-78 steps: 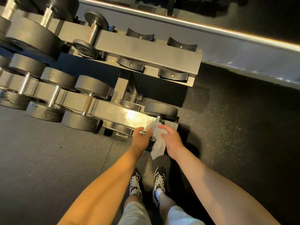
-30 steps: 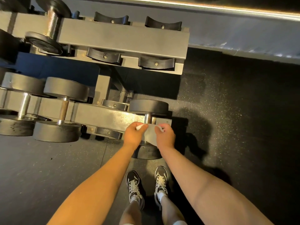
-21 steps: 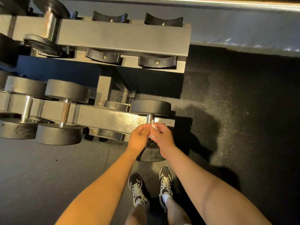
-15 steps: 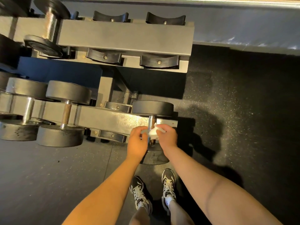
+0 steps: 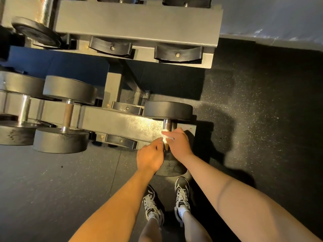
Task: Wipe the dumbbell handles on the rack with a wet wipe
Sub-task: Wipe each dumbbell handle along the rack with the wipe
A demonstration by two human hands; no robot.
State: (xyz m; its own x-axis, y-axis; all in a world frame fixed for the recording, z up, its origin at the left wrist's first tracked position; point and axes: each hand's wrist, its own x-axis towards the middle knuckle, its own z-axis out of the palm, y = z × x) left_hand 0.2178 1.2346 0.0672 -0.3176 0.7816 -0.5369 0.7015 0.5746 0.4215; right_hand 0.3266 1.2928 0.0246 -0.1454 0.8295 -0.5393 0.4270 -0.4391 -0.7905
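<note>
A black dumbbell (image 5: 168, 110) lies at the right end of the rack's lower tier (image 5: 120, 123), its metal handle (image 5: 167, 124) running toward me. My right hand (image 5: 178, 144) grips a bunched white wet wipe (image 5: 165, 135) against the near part of that handle. My left hand (image 5: 151, 156) sits just left of it with curled fingers at the handle; what they hold is hidden. The dumbbell's near head (image 5: 170, 165) shows partly below my hands.
Two more dumbbells (image 5: 67, 110) fill the lower tier to the left. The upper tier (image 5: 136, 21) carries bare black cradles (image 5: 178, 53) and one dumbbell (image 5: 36, 32) at far left. Dark rubber floor (image 5: 262, 119) spreads right; my shoes (image 5: 181, 194) stand below the rack.
The wipe, hanging loose and spread earlier, is now bunched small against the handle under my right hand. My left hand has slid a little nearer me. The view has shifted closer.
</note>
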